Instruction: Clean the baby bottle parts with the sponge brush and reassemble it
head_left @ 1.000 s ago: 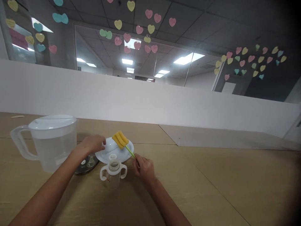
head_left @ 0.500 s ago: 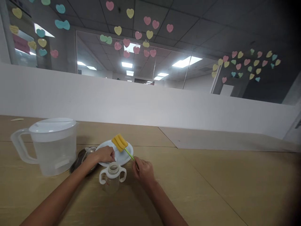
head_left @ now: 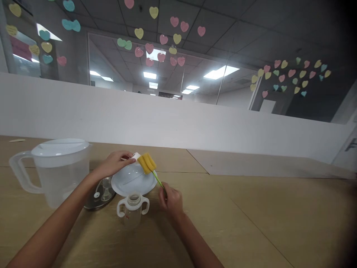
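Showing bare left forearm [head_left: 64,212], bare right forearm [head_left: 196,238], both long, slim, tapering to bare wrists [head_left: 180,216]; ending in bare left hand [head_left: 115,163], bare right hand [head_left: 173,200], slender fingers [head_left: 127,161].

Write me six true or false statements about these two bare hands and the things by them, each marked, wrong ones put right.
1. The right hand grips a green-handled yellow sponge brush. True.
2. A clear bottle with two white side handles stands upright, nearer the person than the round white plate. True.
3. A cap closes that bottle. False: its round mouth is open.
4. The left hand holds a small white piece of unclear shape. True.
5. The brush is inside the bottle. False: it is outside, its sponge end beside the white piece.
6. Both hands hold the brush. False: only the right hand does.
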`<state>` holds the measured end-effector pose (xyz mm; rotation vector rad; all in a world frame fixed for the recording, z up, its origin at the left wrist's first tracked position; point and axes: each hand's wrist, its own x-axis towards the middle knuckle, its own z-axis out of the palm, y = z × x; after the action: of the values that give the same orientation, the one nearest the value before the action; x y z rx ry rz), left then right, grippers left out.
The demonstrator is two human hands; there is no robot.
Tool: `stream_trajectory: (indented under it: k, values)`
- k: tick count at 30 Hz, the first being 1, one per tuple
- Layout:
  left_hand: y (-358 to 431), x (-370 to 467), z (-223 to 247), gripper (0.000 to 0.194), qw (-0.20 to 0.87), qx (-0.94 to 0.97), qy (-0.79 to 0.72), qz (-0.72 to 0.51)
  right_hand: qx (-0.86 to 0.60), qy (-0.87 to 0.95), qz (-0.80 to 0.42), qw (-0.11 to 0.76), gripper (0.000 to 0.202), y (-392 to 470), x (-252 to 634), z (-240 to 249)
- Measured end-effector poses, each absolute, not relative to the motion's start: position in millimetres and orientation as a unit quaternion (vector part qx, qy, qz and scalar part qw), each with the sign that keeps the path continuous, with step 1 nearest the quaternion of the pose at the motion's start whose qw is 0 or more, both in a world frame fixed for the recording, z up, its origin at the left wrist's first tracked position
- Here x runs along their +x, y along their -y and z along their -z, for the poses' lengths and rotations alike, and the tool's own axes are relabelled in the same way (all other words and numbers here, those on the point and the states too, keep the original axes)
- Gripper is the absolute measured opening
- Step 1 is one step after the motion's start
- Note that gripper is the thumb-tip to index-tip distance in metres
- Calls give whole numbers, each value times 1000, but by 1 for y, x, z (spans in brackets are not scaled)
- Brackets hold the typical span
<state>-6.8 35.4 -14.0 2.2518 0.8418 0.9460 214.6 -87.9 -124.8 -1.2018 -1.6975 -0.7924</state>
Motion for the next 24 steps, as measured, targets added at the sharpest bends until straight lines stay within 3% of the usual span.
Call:
stream_trajectory:
  k: [8,19,24]
  values:
    - [-4,-3,-4,44,418,811,-210,-352,-439,705,300,469,18,91,214,124]
    - [17,-5,-15,46,320,853,-263,-318,-386,735,313,460,29,92,219,126]
    - [26,-6,-18,45,261,876,-269,-303,-388,742,304,455,25,94,218,126]
